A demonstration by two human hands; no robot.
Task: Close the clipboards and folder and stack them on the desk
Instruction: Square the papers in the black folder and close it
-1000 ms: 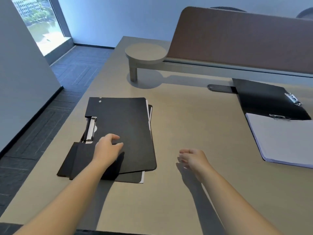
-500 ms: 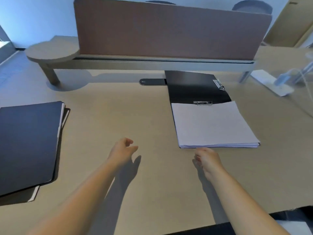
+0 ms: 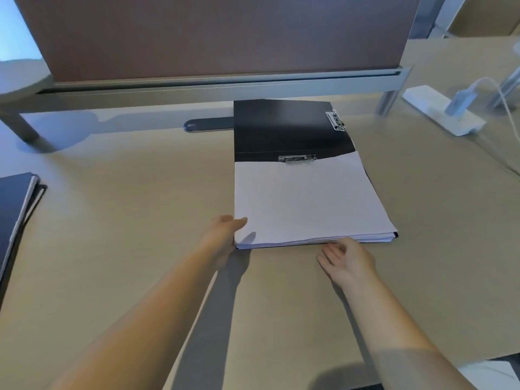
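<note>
At the far left edge of the surface (image 3: 140, 192) a stack of closed dark folders (image 3: 14, 209) was seen lying flat. The left hand (image 3: 222, 235) was set against the near left corner of the paper stack (image 3: 306, 201) — its grip loosely open, thumb on the top sheet, nothing clasped. The open black clipboard (image 3: 284, 128) was laid centrally with its cover folded back, and the right hand (image 3: 349, 260) was rested open at its near edge — fingers touching the papers.

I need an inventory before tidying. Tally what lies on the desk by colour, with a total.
Black: 3 - open clipboard, closed folders at left edge, cable-port cover
White: 3 - paper stack, power strip, plug
Total: 6
</note>
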